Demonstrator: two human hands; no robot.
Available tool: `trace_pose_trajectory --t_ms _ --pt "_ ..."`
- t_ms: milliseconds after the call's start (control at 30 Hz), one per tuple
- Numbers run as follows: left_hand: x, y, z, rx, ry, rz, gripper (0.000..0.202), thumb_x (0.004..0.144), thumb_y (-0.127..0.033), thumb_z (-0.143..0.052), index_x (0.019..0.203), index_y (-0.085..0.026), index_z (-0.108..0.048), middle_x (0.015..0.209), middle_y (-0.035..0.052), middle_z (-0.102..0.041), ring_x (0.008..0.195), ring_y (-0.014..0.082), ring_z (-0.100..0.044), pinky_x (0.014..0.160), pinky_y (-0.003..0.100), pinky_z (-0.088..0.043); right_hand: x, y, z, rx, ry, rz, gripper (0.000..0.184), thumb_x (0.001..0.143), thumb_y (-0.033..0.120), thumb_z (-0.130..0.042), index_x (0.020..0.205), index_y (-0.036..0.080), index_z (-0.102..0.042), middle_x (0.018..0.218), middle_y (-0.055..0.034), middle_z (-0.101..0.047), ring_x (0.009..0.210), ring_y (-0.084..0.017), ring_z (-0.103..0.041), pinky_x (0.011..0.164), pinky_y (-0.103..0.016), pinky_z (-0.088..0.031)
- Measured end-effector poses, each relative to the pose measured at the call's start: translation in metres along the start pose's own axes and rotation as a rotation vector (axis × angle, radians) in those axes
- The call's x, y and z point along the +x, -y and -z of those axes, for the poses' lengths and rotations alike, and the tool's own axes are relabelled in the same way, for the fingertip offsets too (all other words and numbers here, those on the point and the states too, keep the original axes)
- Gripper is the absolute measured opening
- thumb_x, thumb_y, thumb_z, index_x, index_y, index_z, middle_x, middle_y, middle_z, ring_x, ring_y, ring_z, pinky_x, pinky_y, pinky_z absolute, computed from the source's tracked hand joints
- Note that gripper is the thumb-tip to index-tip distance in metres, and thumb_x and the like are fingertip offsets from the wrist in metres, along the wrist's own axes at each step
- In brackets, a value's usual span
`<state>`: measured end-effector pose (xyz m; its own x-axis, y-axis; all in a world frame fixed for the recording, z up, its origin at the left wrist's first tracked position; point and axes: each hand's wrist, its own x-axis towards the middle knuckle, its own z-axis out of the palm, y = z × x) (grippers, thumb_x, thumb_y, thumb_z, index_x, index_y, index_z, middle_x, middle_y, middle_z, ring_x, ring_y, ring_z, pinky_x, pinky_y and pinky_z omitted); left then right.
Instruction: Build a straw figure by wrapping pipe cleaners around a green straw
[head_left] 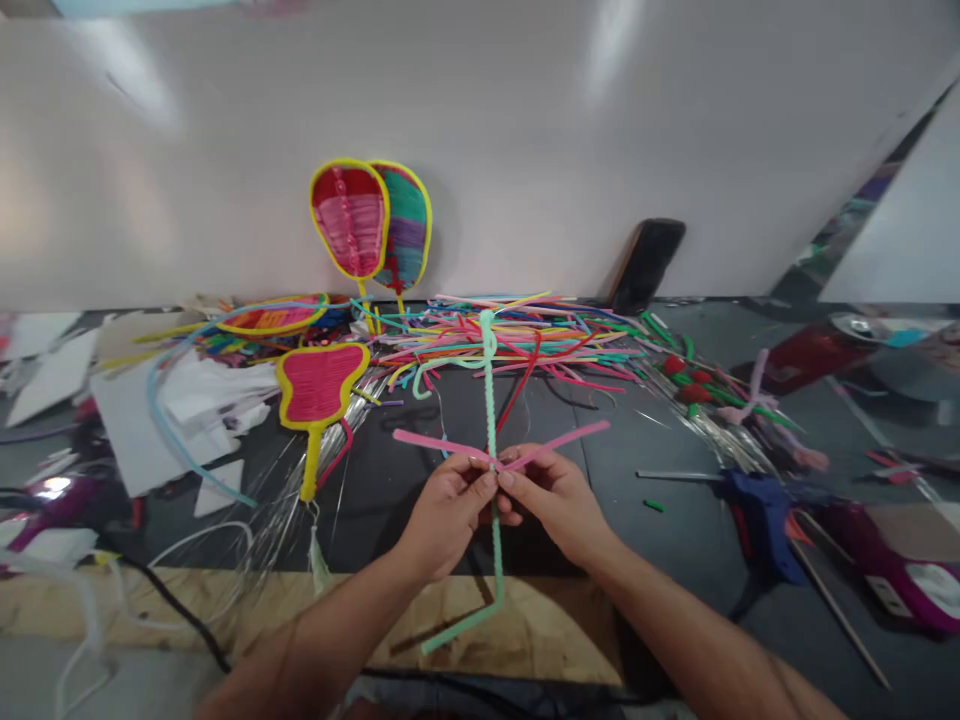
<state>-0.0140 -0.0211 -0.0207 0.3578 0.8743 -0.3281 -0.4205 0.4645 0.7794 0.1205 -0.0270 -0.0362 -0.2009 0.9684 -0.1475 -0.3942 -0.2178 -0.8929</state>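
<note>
My left hand (453, 508) and my right hand (556, 496) meet in front of me, both closed in a pinch where two pipe cleaners cross. A pink pipe cleaner (564, 440) spreads out to both sides in a shallow V, its middle between my fingers. The mint green pipe cleaner (491, 400) runs upright through the same spot. It looks twisted above my hands, has a small loop near its top, and bends to the left at its lower end. My fingertips partly hide the crossing.
Many loose pipe cleaners (517, 345) lie along the wall. Two fans (350, 220) lean there, with another fan (322, 385) nearer on the left. A phone (649, 262) stands against the wall. At right are a blue glue gun (765, 525) and a red can (814, 352).
</note>
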Motion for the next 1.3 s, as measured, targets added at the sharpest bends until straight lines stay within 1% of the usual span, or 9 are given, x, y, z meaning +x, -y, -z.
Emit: trace_pose_trajectory --t_ms 233,400,667,800,967,1067,1133,1200,1300 --pt "0.002 0.003 0.007 0.035 0.021 0.053 0.025 0.070 -0.032 -0.074 0.078 -0.014 -0.058 0.060 -0.0019 -0.058 0.052 0.0099 -0.056 0.052 0.025 -0.051 -0.002 -0.003 -0.003 0.118 -0.036 -0.032 0.019 0.074 0.036 -0.069 0.076 0.020 -0.059 0.057 0.0033 -0.059 0.046 -0.011 -0.055 0.043 -0.025 -0.046" --pt "0.003 0.004 0.007 -0.004 -0.005 0.060 0.028 0.066 -0.031 -0.077 0.076 -0.014 -0.057 0.063 -0.0023 -0.056 0.046 0.0051 -0.049 0.042 0.018 -0.038 -0.001 -0.003 0.000 0.029 -0.121 -0.016 0.017 0.071 0.035 -0.072 0.071 0.021 -0.062 0.061 0.0021 -0.060 0.053 -0.011 -0.055 0.052 -0.025 -0.048" --pt "0.005 0.006 0.010 0.057 -0.070 0.087 0.034 0.069 -0.042 -0.072 0.073 -0.016 -0.049 0.052 -0.0078 -0.045 0.039 0.0031 -0.041 0.039 0.015 -0.031 -0.002 -0.006 0.002 -0.060 -0.130 -0.014 0.020 0.070 0.037 -0.072 0.073 0.020 -0.063 0.063 0.0022 -0.061 0.058 -0.011 -0.055 0.058 -0.025 -0.045" --pt "0.005 0.004 0.006 0.021 -0.093 0.120 0.040 0.063 -0.042 -0.077 0.072 -0.017 -0.048 0.054 -0.0083 -0.046 0.039 0.0029 -0.042 0.038 0.015 -0.031 -0.002 -0.009 0.001 -0.040 -0.097 -0.026 0.020 0.073 0.038 -0.070 0.075 0.019 -0.061 0.064 0.0016 -0.061 0.058 -0.013 -0.057 0.059 -0.027 -0.046" --pt "0.004 0.001 0.006 -0.001 -0.094 0.103 0.037 0.065 -0.038 -0.077 0.073 -0.017 -0.048 0.058 -0.0065 -0.052 0.041 0.0027 -0.043 0.038 0.015 -0.034 0.000 -0.010 0.002 -0.042 -0.070 -0.005 0.018 0.070 0.036 -0.072 0.076 0.021 -0.063 0.067 0.0016 -0.062 0.061 -0.013 -0.057 0.060 -0.026 -0.045" --pt "0.004 -0.003 0.008 -0.013 -0.077 0.092 0.035 0.066 -0.037 -0.076 0.073 -0.017 -0.048 0.060 -0.0042 -0.057 0.042 0.0028 -0.044 0.038 0.014 -0.034 0.003 -0.003 0.010 -0.107 -0.066 0.032 0.019 0.069 0.035 -0.074 0.077 0.021 -0.065 0.067 0.0012 -0.062 0.059 -0.011 -0.054 0.056 -0.024 -0.043" --pt "0.003 -0.007 0.008 -0.014 -0.059 0.101 0.036 0.066 -0.036 -0.077 0.072 -0.017 -0.047 0.061 -0.0029 -0.059 0.041 0.0033 -0.044 0.036 0.013 -0.034 0.007 0.005 0.021 -0.121 -0.139 0.069 0.019 0.071 0.036 -0.071 0.083 0.022 -0.066 0.062 0.0030 -0.057 0.051 -0.009 -0.047 0.049 -0.023 -0.039" --pt "0.001 -0.010 0.008 -0.005 -0.025 0.133 0.037 0.064 -0.036 -0.078 0.071 -0.017 -0.047 0.060 -0.0029 -0.060 0.040 0.0038 -0.044 0.035 0.014 -0.036 0.012 0.016 0.033 -0.043 -0.260 0.133 0.018 0.075 0.037 -0.068 0.088 0.024 -0.064 0.060 0.0046 -0.054 0.049 -0.008 -0.046 0.049 -0.022 -0.039" --pt "-0.003 -0.011 0.008 0.038 0.053 0.196 0.036 0.064 -0.037 -0.078 0.071 -0.017 -0.049 0.059 -0.0024 -0.060 0.038 0.0050 -0.045 0.034 0.017 -0.041 0.019 0.036 0.054 0.123 -0.426 0.250 0.017 0.073 0.037 -0.070 0.084 0.025 -0.064 0.075 0.0017 -0.061 0.062 -0.010 -0.056 0.061 -0.023 -0.047"
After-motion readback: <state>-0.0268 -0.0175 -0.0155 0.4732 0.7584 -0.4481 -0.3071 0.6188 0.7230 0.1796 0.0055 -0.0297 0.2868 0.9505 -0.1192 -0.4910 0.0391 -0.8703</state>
